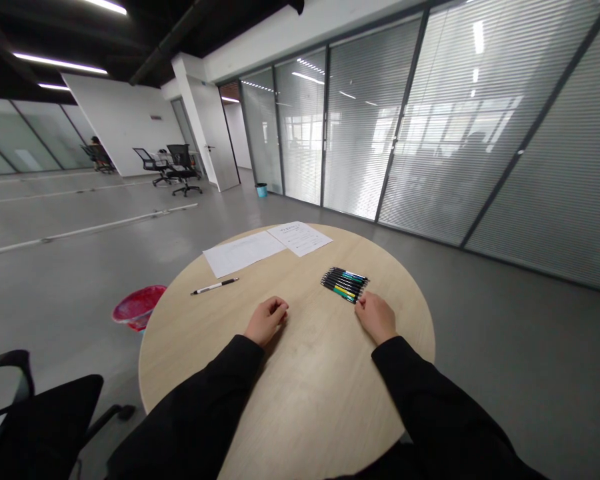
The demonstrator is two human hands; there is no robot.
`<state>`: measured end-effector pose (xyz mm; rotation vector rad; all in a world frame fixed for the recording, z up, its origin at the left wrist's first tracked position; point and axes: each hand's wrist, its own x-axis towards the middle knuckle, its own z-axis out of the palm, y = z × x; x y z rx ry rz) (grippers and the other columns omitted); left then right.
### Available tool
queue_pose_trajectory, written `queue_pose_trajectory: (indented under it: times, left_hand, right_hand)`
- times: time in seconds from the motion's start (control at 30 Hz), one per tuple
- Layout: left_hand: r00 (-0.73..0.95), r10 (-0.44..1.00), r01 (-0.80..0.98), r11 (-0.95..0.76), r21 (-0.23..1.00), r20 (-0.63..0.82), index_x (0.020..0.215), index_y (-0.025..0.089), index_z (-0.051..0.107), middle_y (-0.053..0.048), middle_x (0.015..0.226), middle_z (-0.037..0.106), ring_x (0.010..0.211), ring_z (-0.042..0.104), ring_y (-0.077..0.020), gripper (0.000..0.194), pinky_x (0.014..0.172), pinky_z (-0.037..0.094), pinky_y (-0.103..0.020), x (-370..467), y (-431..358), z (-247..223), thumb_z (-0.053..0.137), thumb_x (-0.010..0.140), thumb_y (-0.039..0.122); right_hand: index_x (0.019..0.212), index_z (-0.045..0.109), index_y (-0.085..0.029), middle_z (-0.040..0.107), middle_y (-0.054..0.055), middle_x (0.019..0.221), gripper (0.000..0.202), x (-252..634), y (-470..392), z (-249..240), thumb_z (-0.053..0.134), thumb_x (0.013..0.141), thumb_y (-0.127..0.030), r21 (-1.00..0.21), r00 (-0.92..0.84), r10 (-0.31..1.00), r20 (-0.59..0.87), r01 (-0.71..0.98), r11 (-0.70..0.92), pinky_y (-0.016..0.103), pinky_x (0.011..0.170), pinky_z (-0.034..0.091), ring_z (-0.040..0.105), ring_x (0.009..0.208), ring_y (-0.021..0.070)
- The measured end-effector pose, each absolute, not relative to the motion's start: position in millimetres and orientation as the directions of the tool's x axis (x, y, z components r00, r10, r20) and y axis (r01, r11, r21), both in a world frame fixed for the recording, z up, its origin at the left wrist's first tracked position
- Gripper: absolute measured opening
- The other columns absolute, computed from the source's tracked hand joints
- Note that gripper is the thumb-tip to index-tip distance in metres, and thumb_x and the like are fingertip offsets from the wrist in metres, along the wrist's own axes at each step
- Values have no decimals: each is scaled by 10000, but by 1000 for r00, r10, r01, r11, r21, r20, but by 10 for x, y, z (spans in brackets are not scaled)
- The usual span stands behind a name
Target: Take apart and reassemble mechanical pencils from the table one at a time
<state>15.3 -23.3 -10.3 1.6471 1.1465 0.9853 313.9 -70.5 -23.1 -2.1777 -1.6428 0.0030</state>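
On the round wooden table, my left hand [267, 320] rests with its fingers curled in and nothing visible in them. My right hand [377, 317] is closed, its fingertips at the right end of the nearest green-and-black pen [341, 293]. That pen lies at the near side of a tight row of several pens [344, 283], mostly black with green, yellow and blue parts. A single white-and-black pen [215, 287] lies apart, to the left and beyond my left hand.
Two printed sheets of paper [247, 253] overlap at the far side of the table [300, 413]. A red basin [137, 308] is on the floor left of the table, and a black chair [40, 427] stands at the near left. Glass partitions with blinds [360, 127] run behind.
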Motion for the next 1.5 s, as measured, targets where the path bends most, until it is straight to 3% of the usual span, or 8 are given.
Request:
queue_pose_trajectory:
  times: [0.47,0.63,0.83,1.03,1.23,1.5]
  left_hand:
    - [280,948,351,-247,903,151,752,187,568,16,610,568,562,518,-143,287,587,412,-272,150,-260,-75,561,815,467]
    - [349,900,589,-427,686,261,812,189,608,-13,687,615,634,544,-170,243,630,419,-297,85,-277,30,495,876,395]
    - [315,863,786,-471,400,396,876,171,646,-97,869,663,862,601,-255,212,812,472,-385,-180,-16,16,480,868,303]
    - [202,885,925,-313,217,420,1095,141,662,-158,1138,639,1100,564,-311,348,981,433,-443,-475,272,-18,459,908,353]
    - [123,927,984,-161,82,354,1332,173,535,-166,1421,496,1325,406,-337,489,1063,348,-478,-645,404,34,443,934,442]
    - [89,939,995,-71,-66,332,1165,130,611,-190,1150,597,1114,537,-341,356,945,414,-473,-696,432,130,406,948,324]
  right_hand:
    - [928,583,-186,657,55,901,77,3103,-737,-195,526,923,-237,-319,312,910,271,922,-221,277,606,280,591,823,173]
    - [928,575,-189,650,47,902,65,2984,-787,-161,518,929,-221,-306,258,895,363,941,-146,271,625,280,579,818,163]
    - [882,573,-195,640,21,852,82,2827,-808,-138,506,930,-200,-299,164,911,378,953,-47,273,613,247,555,761,146]
    - [883,593,-192,652,28,853,102,2783,-814,-104,501,927,-188,-305,127,932,339,952,-19,269,620,256,560,762,147]
    - [897,610,-191,664,48,855,124,2763,-799,-104,491,934,-194,-312,90,949,303,950,10,261,633,281,574,774,163]
    - [880,612,-190,669,45,839,129,2760,-783,-104,492,928,-190,-316,59,957,283,948,35,256,645,286,578,782,162]
